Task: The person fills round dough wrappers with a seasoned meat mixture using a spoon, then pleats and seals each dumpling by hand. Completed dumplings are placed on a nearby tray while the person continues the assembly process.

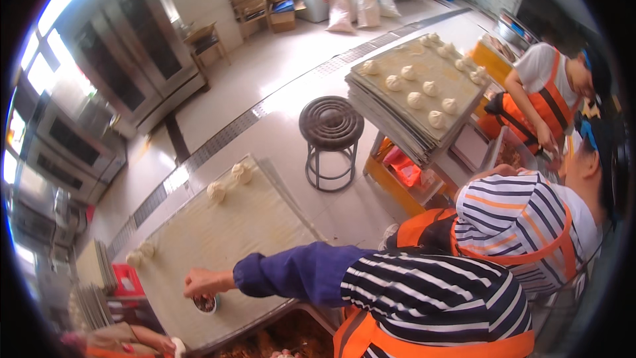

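Note:
My right arm, in a striped sleeve with a purple cuff, reaches left over a lined tray [258,238]. My right hand [208,282] is curled directly above a small white cup [204,305] of dark reddish filling; its fingertips are hidden, so any held thing cannot be made out. At the bottom edge, only some fingers of my left hand [285,353] show, near a metal tub [318,318] of brown filling. What they hold is cut off. Pleated buns [241,173] sit on the tray's far corner and left edge.
Co-workers in orange aprons [512,253] stand close on my right. At lower left, another person's hand [174,345] holds pale dough. A round stool [331,122] stands beyond the tray. A tray stack [397,124] bears several buns. Steel cabinets [134,44] line the left.

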A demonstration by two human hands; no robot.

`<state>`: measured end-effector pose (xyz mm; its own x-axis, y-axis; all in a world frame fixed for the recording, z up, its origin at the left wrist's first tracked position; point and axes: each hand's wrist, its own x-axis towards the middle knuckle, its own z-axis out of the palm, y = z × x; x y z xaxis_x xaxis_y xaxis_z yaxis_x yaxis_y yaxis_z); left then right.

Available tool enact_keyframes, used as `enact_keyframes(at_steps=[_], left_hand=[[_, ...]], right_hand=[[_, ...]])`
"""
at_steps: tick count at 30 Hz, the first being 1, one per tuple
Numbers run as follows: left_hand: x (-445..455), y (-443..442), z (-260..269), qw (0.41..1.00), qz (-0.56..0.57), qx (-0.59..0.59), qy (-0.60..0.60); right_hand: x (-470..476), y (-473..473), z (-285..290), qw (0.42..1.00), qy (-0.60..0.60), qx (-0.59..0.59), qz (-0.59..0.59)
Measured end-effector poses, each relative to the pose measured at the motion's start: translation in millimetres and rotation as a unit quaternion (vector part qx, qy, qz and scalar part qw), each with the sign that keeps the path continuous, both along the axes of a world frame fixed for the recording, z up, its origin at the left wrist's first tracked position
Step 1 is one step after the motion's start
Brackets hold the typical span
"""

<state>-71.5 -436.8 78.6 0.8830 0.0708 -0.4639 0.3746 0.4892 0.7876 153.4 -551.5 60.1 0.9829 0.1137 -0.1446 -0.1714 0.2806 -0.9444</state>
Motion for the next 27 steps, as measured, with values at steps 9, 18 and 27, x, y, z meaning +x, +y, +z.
enact_keyframes(at_steps=[9,18,27], left_hand=[[30,-56,3,0.993,-0.115,-0.019,-0.011],[18,-3,25,0.997,-0.053,-0.047,-0.017],[-28,46,10,0.982,0.028,-0.184,-0.025]], right_hand=[[25,11,-26,0.958,-0.167,-0.183,-0.144],[2,8,-2,0.958,-0.166,-0.223,-0.065],[-55,-19,32,0.958,-0.188,-0.211,0.05]])
